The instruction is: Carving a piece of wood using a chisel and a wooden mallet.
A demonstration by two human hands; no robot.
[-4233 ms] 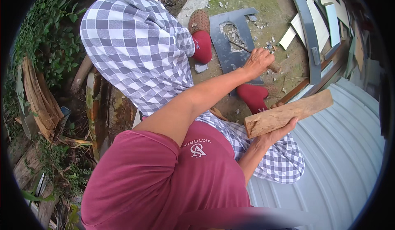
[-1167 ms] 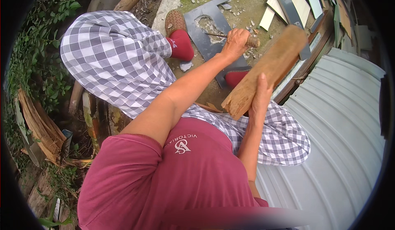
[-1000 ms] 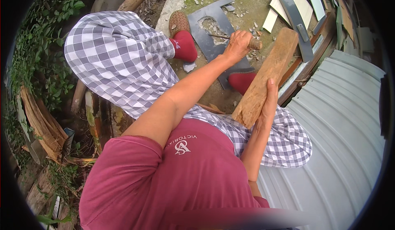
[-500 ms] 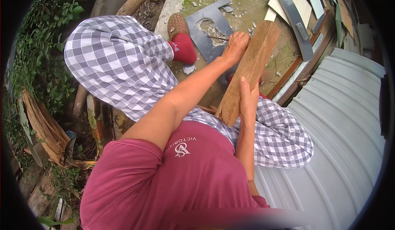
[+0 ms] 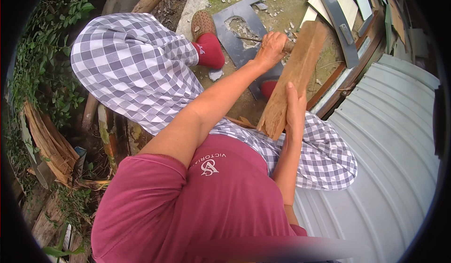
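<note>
My left hand (image 5: 271,49) is wrapped round a chisel, whose thin dark shaft (image 5: 249,39) points left and whose brownish handle end (image 5: 288,47) sticks out on the right. Below the shaft lies a dark grey slab (image 5: 236,52) with a ragged hole broken through it. Pale chips fill part of the hole. My right hand (image 5: 296,107) grips a thick, rough block of wood (image 5: 296,75) near its lower end. The block slants up and right, its upper part beside the chisel's handle; whether they touch, I cannot tell.
Broken chips (image 5: 261,6) lie on the mossy concrete. My shod foot (image 5: 203,24) is left of the slab. Grey and pale strips (image 5: 336,14) are piled at the far right, above a ribbed metal sheet (image 5: 385,122). Leafy plants and split wood (image 5: 49,138) line the left.
The wood block has shifted right with my right hand, uncovering the chisel's handle end. My left hand stays nearly in place, the shaft slightly higher over the slab.
</note>
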